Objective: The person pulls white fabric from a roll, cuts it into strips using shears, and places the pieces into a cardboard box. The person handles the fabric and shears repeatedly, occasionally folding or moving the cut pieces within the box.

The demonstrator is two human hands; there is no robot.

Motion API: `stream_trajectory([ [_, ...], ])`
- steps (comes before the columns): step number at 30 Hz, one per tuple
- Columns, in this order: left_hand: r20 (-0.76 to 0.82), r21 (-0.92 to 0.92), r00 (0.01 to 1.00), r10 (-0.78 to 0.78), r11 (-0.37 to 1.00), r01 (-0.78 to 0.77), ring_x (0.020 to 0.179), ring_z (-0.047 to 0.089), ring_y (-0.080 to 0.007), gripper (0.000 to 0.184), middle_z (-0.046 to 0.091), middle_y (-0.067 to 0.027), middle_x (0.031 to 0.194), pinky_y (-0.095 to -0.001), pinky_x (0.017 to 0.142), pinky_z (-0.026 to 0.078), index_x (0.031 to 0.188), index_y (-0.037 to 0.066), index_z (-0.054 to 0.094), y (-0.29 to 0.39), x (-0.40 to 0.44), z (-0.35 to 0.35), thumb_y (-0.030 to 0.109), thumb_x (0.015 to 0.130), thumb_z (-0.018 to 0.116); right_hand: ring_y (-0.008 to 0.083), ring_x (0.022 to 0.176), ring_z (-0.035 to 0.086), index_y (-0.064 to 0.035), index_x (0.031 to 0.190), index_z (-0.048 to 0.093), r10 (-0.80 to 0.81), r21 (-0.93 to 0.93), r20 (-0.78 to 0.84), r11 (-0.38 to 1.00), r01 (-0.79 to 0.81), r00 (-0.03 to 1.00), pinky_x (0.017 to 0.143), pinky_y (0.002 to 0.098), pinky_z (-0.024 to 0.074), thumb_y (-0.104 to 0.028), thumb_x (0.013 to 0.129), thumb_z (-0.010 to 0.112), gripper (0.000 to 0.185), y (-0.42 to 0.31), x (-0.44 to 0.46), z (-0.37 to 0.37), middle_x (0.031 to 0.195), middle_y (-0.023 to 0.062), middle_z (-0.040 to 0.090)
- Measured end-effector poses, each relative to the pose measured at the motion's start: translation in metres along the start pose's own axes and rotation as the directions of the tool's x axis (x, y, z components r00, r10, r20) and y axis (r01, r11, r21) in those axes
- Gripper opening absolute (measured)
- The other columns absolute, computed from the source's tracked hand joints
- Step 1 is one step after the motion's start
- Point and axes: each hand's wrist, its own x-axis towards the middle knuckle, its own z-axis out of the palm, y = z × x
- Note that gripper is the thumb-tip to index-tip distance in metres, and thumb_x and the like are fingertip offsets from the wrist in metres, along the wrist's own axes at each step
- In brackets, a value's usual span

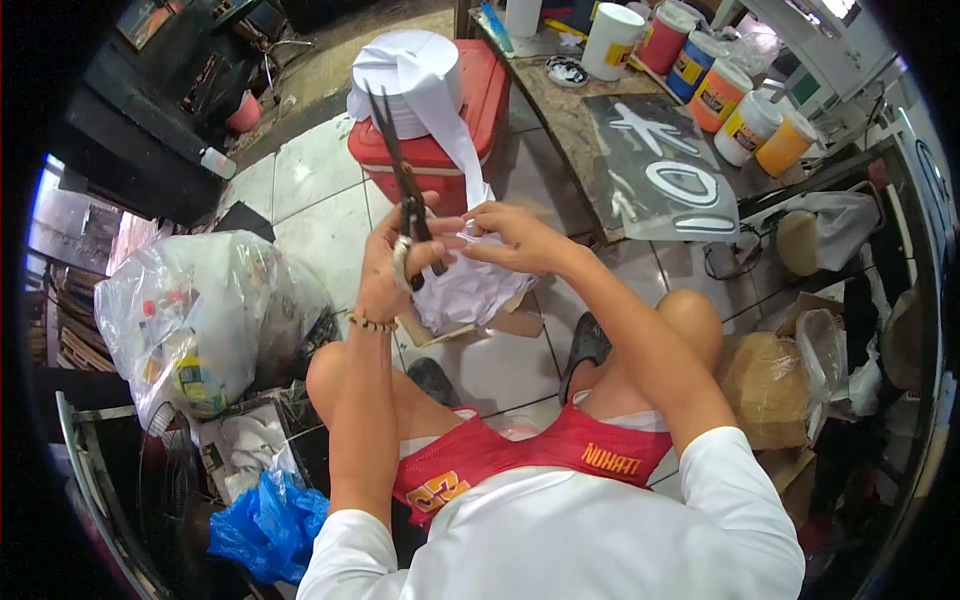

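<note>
My left hand holds a pair of dark scissors, its fingers through and around the worn handles. The blades point up and away, slightly apart. My right hand pinches the lower end of a white fabric strip, and my left fingertips are close to that end. The strip runs down from a large white roll that sits on a red cooler. Beneath my hands lies a heap of white fabric pieces on flattened cardboard on the floor, partly hidden by my hands.
A clear plastic bag of bottles and a blue bag are at my left. To the right, a worktable carries several paint tubs and a stencil sheet. A brown package lies by my right knee.
</note>
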Motion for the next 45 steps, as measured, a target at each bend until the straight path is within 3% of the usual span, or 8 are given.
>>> stream_trajectory([
  [6,-0.185,-0.034,0.98,0.076,0.996,-0.084,0.085,0.071,-0.0188,0.063,0.071,-0.0162,0.102,-0.0279,0.074,0.055,0.137,-0.006,0.047,0.007,-0.002,-0.015,0.005,0.081,0.07,0.0242,0.084,0.065,0.0001,0.101,0.057,0.369,0.251,-0.009,0.901,-0.355,0.93,0.075,0.0366,0.0505,-0.028,0.091,0.068,0.031,0.002,0.013,0.012,0.094,0.0144,0.066],
  [11,-0.151,0.193,0.988,-0.016,0.98,0.046,0.072,0.064,-0.0158,0.068,0.067,-0.0112,0.088,-0.0294,0.067,0.052,0.139,-0.003,0.047,0.002,-0.001,-0.01,0.01,0.077,0.071,0.0149,0.084,0.064,-0.0013,0.112,0.052,0.373,0.512,-0.312,0.841,-0.176,0.874,0.079,0.0285,0.0516,-0.004,0.084,0.072,0.034,0.006,0.015,-0.022,0.096,0.0111,0.067],
  [16,0.222,0.123,0.953,-0.207,0.975,0.183,0.101,0.065,-0.0255,0.068,0.064,-0.02,0.114,-0.0361,0.087,0.053,0.135,0.002,0.037,-0.036,0.0,0.012,0.006,0.078,0.075,0.0139,0.093,0.065,-0.0011,0.125,0.054,0.411,0.497,-0.419,0.85,-0.174,0.81,0.085,0.0276,0.0509,-0.002,0.085,0.073,0.044,-0.016,0.01,-0.086,0.103,0.0128,0.072],
  [22,0.545,0.005,0.776,-0.316,0.927,0.374,0.123,0.055,-0.0255,0.088,0.056,-0.0195,0.133,-0.0388,0.103,0.046,0.144,0.004,0.031,-0.073,-0.014,0.05,0.02,0.076,0.083,0.01,0.084,0.066,-0.0028,0.102,0.063,0.307,0.384,-0.714,0.923,-0.015,0.63,0.073,0.0236,0.0518,0.0,0.085,0.075,0.021,-0.027,-0.005,-0.131,0.099,0.0102,0.073],
  [31,0.6,0.045,0.731,-0.326,0.926,0.375,0.13,0.051,-0.0246,0.102,0.053,-0.0172,0.14,-0.037,0.104,0.043,0.152,0.007,0.026,-0.067,-0.007,0.063,0.027,0.073,0.087,0.0129,0.087,0.066,-0.0064,0.092,0.052,0.334,0.462,-0.573,0.886,-0.041,0.749,0.075,0.0277,0.0549,0.003,0.084,0.072,0.024,-0.068,-0.019,-0.136,0.103,0.0159,0.071],
  [40,0.418,-0.033,0.874,-0.249,0.957,0.288,0.116,0.059,-0.0181,0.086,0.059,-0.0128,0.133,-0.0331,0.098,0.049,0.145,0.006,0.039,-0.044,0.002,0.055,0.018,0.073,0.084,0.0101,0.088,0.062,-0.0026,0.107,0.055,0.341,0.503,-0.387,0.857,-0.114,0.857,0.077,0.0242,0.0509,0.003,0.081,0.075,0.033,-0.086,-0.028,-0.133,0.099,0.0079,0.065],
  [43,0.406,-0.086,0.867,-0.289,0.932,0.351,0.11,0.062,-0.0162,0.08,0.063,-0.0123,0.125,-0.032,0.095,0.051,0.141,0.004,0.045,-0.046,0.005,0.048,0.018,0.073,0.084,0.0081,0.088,0.06,-0.0012,0.12,0.055,0.476,0.525,-0.226,0.794,-0.305,0.85,0.074,0.0225,0.049,-0.006,0.086,0.074,0.039,-0.077,-0.032,-0.14,0.101,0.0056,0.063],
  [45,0.357,0.026,0.916,-0.183,0.982,0.186,0.095,0.067,-0.017,0.071,0.066,-0.0136,0.119,-0.0287,0.081,0.056,0.134,0.003,0.05,-0.042,0.003,0.05,0.018,0.075,0.086,0.0062,0.088,0.059,-0.0009,0.124,0.056,0.564,0.656,-0.064,0.645,-0.391,0.823,0.071,0.0209,0.0471,-0.022,0.093,0.069,0.04,-0.073,-0.032,-0.141,0.099,0.0034,0.063],
])
